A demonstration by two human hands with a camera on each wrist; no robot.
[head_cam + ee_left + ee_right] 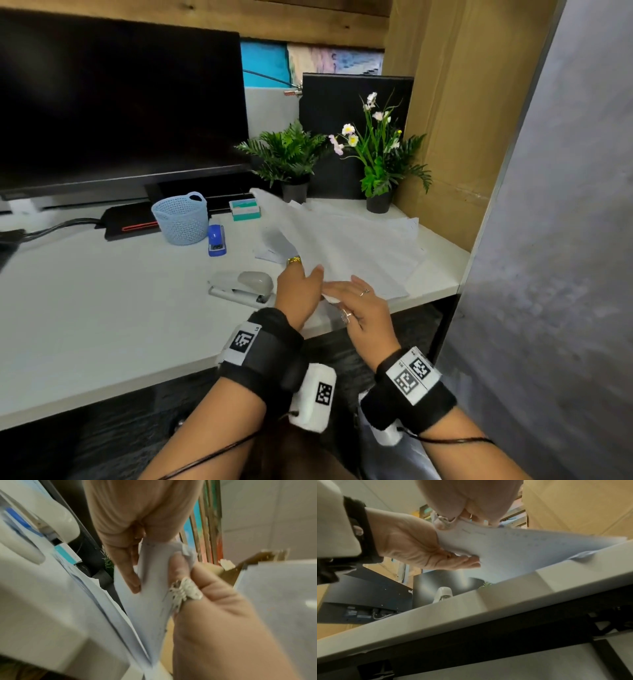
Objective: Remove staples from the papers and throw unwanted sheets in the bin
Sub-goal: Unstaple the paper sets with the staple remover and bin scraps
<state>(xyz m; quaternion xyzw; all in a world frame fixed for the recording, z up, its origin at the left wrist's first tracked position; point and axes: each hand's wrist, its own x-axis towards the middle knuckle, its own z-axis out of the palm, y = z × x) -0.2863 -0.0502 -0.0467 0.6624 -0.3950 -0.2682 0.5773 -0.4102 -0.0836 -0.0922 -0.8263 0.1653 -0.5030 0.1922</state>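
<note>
I had the papers [346, 246] lifted at their near corner over the tabletop [102, 308], the far part still lying on it. My right hand [363, 308] pinched that corner, crumpling it between thumb and fingers. My left hand [299, 287] gripped the edge just beside it, fingers under the sheets and thumb on top. Just left of my left hand lay a white stapler [243, 287]. Farther left and beyond sat a blue stapler [216, 240] and a blue basket [181, 217]. Beyond the papers stood two potted plants [291, 161].
</note>
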